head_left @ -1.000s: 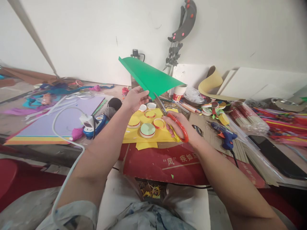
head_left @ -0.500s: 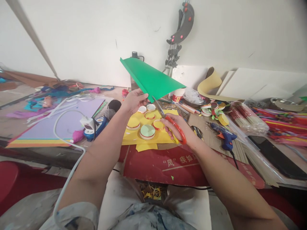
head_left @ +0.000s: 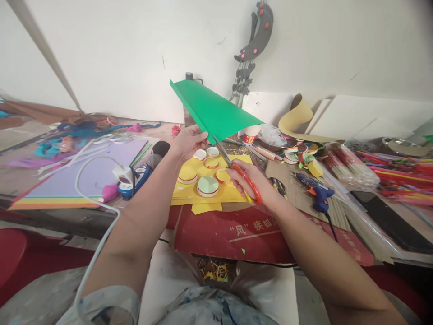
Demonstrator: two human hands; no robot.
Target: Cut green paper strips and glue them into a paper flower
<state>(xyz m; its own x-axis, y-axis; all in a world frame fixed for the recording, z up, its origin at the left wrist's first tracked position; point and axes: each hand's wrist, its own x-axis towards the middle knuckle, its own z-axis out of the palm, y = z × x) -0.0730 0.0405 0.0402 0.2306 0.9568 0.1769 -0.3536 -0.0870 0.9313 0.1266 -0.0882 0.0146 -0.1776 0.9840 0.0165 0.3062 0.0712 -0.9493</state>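
Observation:
A sheet of green paper (head_left: 218, 110) is held up over the table, with a narrow strip folded along its left edge. My left hand (head_left: 189, 142) pinches its lower left edge between thumb and fingers. In my right hand (head_left: 248, 178) is a pair of scissors (head_left: 245, 177) with orange-red handles, the fingers wrapped round the grips. The blades meet the paper's lower corner near my left thumb. Below lie round paper-rimmed discs, among them a pale green one (head_left: 208, 186), on yellow paper (head_left: 184, 195).
A blue glue gun (head_left: 318, 194) rests on cardboard at the right, beside a black phone (head_left: 389, 221). Left are a blue power socket (head_left: 135, 183), a white cable (head_left: 101, 248) and purple paper (head_left: 94, 174). A red printed board (head_left: 216, 234) forms the near edge.
Hardly anything differs. The scissor blades look slightly more closed at the green paper's lower corner, and both hands stay in place.

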